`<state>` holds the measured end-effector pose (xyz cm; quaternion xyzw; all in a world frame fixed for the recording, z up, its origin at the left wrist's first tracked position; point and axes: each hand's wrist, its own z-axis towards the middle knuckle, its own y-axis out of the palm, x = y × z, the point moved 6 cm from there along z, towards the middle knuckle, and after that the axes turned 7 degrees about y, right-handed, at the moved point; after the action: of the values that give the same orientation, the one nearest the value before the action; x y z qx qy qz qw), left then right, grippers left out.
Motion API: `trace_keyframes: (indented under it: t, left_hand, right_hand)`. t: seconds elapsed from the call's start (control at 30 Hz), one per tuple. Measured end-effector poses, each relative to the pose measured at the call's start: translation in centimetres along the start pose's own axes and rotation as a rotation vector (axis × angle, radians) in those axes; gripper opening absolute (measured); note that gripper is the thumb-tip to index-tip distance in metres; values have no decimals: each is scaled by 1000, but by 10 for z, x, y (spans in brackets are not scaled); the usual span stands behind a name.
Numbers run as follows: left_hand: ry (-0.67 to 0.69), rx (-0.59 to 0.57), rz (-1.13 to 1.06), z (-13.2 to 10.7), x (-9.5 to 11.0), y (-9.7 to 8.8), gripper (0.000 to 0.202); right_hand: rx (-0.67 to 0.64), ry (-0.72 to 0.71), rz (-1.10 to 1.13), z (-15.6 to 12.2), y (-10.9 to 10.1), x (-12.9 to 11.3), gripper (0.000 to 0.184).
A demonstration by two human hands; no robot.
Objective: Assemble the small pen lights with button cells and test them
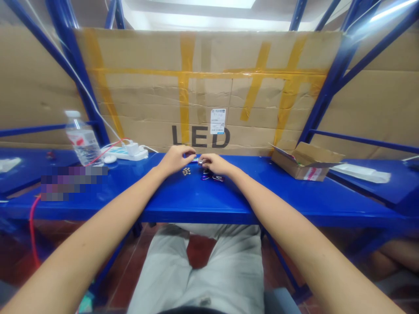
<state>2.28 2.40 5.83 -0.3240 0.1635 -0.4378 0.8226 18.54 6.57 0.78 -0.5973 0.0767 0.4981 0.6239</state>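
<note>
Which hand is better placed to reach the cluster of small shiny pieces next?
Probably the left hand: the cluster of small shiny pieces lies closer to it than to the right hand.

"LED" (199,137) is boldly displayed in black capitals on the cardboard (216,96); just above the D, a white label (218,121) is spotted; its print cannot be read.

Two hands (176,158) (216,165); one bottle (82,141); one open box (290,168).

We note passage over the blue tabletop (258,169) between right hand (213,164) and open carton (294,168); cardboard panel (144,100) bars forward reach; bottle (83,143) and power strip (116,153) obstruct left.
</note>
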Motion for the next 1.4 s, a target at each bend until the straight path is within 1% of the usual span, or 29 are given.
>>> trace_keyframes:
  t: [0.03, 0.1, 0.17, 0.3, 0.47, 0.57, 0.63, 0.67, 0.7, 0.77, 0.8, 0.83, 0.93, 1.03, 1.1, 1.17, 1.27, 1.4]
  left_hand:
    - [65, 12, -20, 2, 8, 3, 22]
    - [176, -3, -49, 3, 20, 10, 21]
    - [243, -31, -57, 2, 24, 15, 21]
    - [278, -57, -56, 0, 21, 19, 21]
    - [266, -64, -59, 0, 20, 23, 21]
    - [207, -85, -41, 2, 15, 19, 28]
    - [105, -131, 12, 1, 3, 13, 30]
    - [29, -165, 56, -1, -7, 9, 29]
    - [-45, -225, 106, -4, -17, 6, 29]
    - [-182, -409, 183, -15, -39, 3, 29]
    - [-258, -507, 186, -22, -50, 4, 30]
    - [-321, -581, 175, -28, -58, 4, 30]
    - [-411, -670, 115, -38, -71, 7, 28]
    - [-441, -726, 95, -40, -73, 13, 19]
    - [-449, -744, 85, -39, -73, 15, 15]
    - [-457, -720, 61, -39, -74, 16, 11]
    - [-437, -638, 15, -38, -76, 15, 7]
    - [-384, -538, -30, -37, -73, 15, 6]
  right_hand:
    - [8, -15, -9, 0, 0, 0, 17]
    - [19, -43, -16, 0, -1, -2, 16]
    - [30, -60, -22, 0, -2, -4, 14]
    - [30, -56, -23, -1, -3, -6, 11]
    - [13, -57, 19, -1, -2, -6, 9]
    - [18, -45, 29, 1, -2, -4, 14]
    - [21, -19, 41, 1, -3, -2, 16]
    - [24, -5, 49, 1, -3, 0, 17]
    - [28, 6, 56, 1, -4, 1, 17]
    - [34, 23, 65, 1, -4, 2, 17]
    - [35, 31, 66, 1, -4, 3, 17]
    - [36, 39, 64, 1, -4, 3, 17]
    - [25, 46, 58, 1, -3, 4, 16]
    - [7, 37, 46, 2, -2, 4, 14]
    - [3, 36, 33, 2, -1, 4, 14]
    - [3, 37, 26, 2, -1, 4, 14]
    - [0, 33, 35, 1, -1, 3, 15]
    - [-5, 33, 29, 0, -1, 1, 15]
